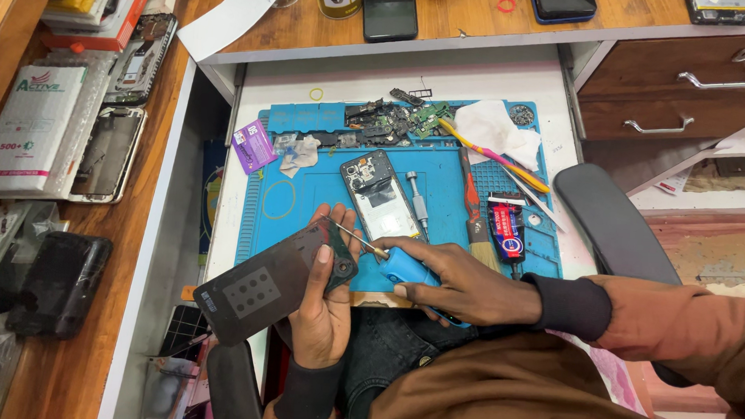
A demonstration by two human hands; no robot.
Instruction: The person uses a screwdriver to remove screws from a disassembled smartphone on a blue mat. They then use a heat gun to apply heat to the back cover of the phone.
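My left hand (323, 305) holds a dark phone back cover (267, 282) tilted over the front edge of the blue repair mat (450, 196). Gripped in my right hand (458, 280) is a blue-handled screwdriver (405, 269); its thin metal tip (350, 234) reaches the cover's upper corner by my left fingertips. Just beyond both hands an opened phone body (380, 195) lies on the mat with its insides showing.
On the mat lie small phone parts (394, 121), a white cloth (500, 131), a brush (473, 202), a glue tube (507, 229), a purple card (253, 144). Phones (390, 8) rest on the upper wooden shelf, drawers (685, 77) stand right, boxes and phones (108, 149) left.
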